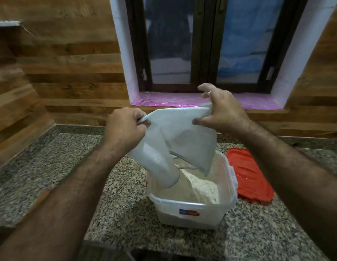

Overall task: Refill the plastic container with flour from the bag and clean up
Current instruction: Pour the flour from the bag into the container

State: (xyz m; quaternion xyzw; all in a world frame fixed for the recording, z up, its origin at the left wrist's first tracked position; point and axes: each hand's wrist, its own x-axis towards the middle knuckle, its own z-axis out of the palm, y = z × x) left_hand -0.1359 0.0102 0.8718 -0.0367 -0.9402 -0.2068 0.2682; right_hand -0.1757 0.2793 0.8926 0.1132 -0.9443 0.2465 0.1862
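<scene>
Emptying the bag (pixel 175 136) into the plastic container (pixel 192 210) on the counter (pixel 51 166): left hand (pixel 124 127) and right hand (pixel 220 110) each clamped on a bottom corner of the upturned bag, whose mouth hangs below the grip, down in the flour (pixel 192 187). Next probably shaking out the remainder, then fitting the red lid (pixel 248 174) lying just beside the container.

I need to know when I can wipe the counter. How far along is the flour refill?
Done: the red lid is off, lying on the granite counter right of the plastic container, which already holds a heap of flour. In hand: the left hand and right hand hold the bag upended, mouth down in the container. Left: emptying the bag, refitting the lid, cleaning up.
</scene>
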